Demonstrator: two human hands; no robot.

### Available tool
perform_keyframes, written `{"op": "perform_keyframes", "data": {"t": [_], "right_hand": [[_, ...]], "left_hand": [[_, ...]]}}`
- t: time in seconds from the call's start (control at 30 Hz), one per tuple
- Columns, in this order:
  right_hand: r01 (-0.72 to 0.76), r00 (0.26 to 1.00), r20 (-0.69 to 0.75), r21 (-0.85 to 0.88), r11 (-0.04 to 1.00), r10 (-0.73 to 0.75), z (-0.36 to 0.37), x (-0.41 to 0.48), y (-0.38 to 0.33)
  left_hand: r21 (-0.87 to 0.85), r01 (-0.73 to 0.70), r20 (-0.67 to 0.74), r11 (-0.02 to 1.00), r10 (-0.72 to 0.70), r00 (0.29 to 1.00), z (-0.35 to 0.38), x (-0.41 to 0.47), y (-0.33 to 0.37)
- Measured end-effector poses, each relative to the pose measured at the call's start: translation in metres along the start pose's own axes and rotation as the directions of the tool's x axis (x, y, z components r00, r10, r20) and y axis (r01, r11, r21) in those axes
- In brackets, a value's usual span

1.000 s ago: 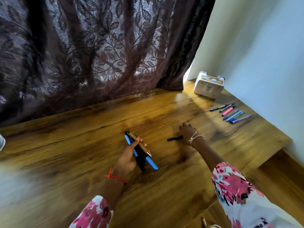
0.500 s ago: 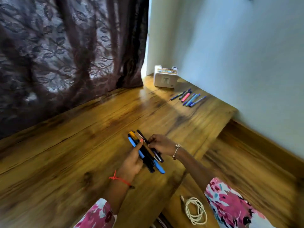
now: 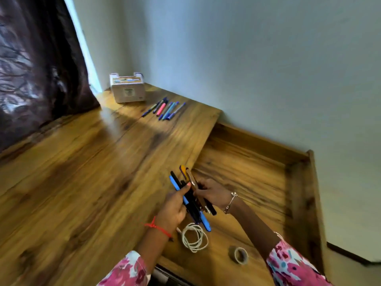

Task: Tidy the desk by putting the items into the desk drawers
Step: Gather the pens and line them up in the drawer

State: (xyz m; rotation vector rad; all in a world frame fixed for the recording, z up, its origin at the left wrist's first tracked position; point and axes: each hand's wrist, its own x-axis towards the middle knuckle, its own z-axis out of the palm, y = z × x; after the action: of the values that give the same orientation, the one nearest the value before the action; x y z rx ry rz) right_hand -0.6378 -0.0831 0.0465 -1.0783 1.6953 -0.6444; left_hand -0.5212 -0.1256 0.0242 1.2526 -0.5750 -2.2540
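- Step in hand, as judged: carrying a bundle of pens to the open drawer; not yet let go.
- Left grip: clenched round the bundle of pens, thumb across the top, fingers underneath.
- Right grip: fingers curled onto the same bundle from the drawer side, pinching the brown and black barrels.
- Location: the bundle is held above the line where the desk ends and the drawer begins. Whether it touches either cannot be told.
- Long axis: runs from far-left to near-right, crossing the desk edge at an angle. The orange and blue far ends are over the desk; the blue near end is over the drawer.
- Deciding relation: the bare drawer floor lies to the right of and beyond the bundle, so the right grip is the nearer one.
- Already in the drawer: a coiled cord just below the bundle's near end, and a roll of tape nearer the person.
- Outstanding: a row of pens lies on the far desk just beside a white box, well apart from both grips.
- Risk, as judged: loose barrels may fan out or roll on release; lay them down along the drawer, clear of the cord.
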Motion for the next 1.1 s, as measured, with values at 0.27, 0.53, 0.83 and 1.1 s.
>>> {"op": "perform_keyframes", "data": {"t": [0.27, 0.53, 0.83, 1.1], "right_hand": [[-0.176, 0.984, -0.002, 0.13, 0.976, 0.177, -0.041, -0.042, 0.074], [-0.298, 0.919, -0.327, -0.215, 0.93, 0.219, -0.096, -0.049, 0.136], [-0.242, 0.946, -0.284, -0.306, 0.921, 0.154, -0.063, -0.005, 0.157], [-0.11, 0.962, -0.271, -0.264, 0.958, 0.036, -0.019, 0.039, 0.137]], "left_hand": [[0.147, 0.16, -0.017, 0.976, -0.16, 0.987, 0.036, -0.002, -0.059], [0.093, 0.248, -0.015, 0.964, -0.247, 0.969, 0.038, 0.007, -0.084], [0.047, 0.245, -0.084, 0.968, -0.241, 0.967, 0.02, 0.011, -0.09], [-0.012, 0.24, -0.125, 0.971, -0.24, 0.963, 0.004, 0.008, -0.095]]}}
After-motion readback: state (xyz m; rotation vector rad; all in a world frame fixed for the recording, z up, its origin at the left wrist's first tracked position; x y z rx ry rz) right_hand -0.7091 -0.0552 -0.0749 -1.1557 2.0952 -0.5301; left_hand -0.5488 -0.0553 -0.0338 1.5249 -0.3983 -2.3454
